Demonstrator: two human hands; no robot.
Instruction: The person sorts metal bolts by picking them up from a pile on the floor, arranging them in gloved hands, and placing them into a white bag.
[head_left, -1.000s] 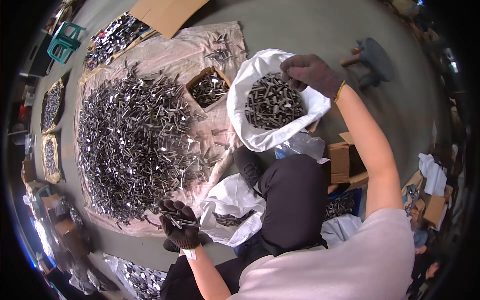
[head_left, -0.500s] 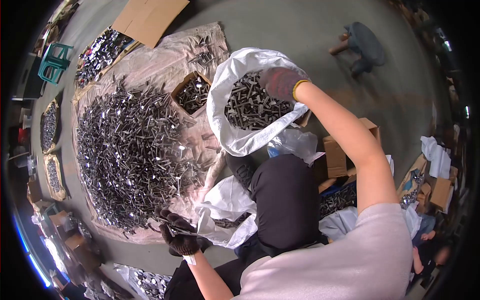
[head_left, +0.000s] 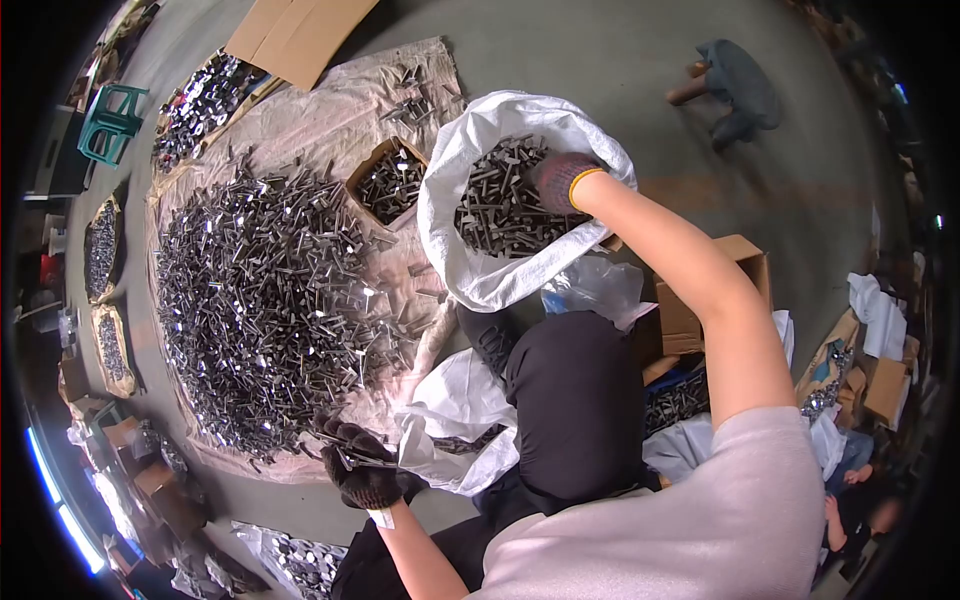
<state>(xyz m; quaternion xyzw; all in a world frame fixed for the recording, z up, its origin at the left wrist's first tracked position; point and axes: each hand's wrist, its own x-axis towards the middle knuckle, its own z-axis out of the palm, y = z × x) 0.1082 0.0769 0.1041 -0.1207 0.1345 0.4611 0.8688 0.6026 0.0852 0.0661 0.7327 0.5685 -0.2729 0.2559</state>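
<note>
My right hand (head_left: 562, 183), in a dark knit glove with a yellow cuff edge, reaches into a white woven sack (head_left: 450, 255) of small metal parts (head_left: 500, 200). Its fingers are hidden, pushed down at the right side of the parts. My left hand (head_left: 362, 468), in a dark glove, holds several thin metal pieces across its palm and fingers. It is beside the lower edge of a large pile of metal parts (head_left: 270, 300) on a pinkish cloth (head_left: 400, 75). A smaller white sack (head_left: 465, 392) lies just right of my left hand.
An open box of parts (head_left: 388, 185) is left of the large sack. A dark stool (head_left: 740, 90) stands at the upper right, a green stool (head_left: 110, 122) at the upper left. Cardboard boxes (head_left: 680, 320) are right of my knee. Another person (head_left: 862, 515) is at the lower right.
My right hand has moved left and down from the sack's far rim into the parts. My left hand still holds its metal pieces. The whole view has shifted slightly.
</note>
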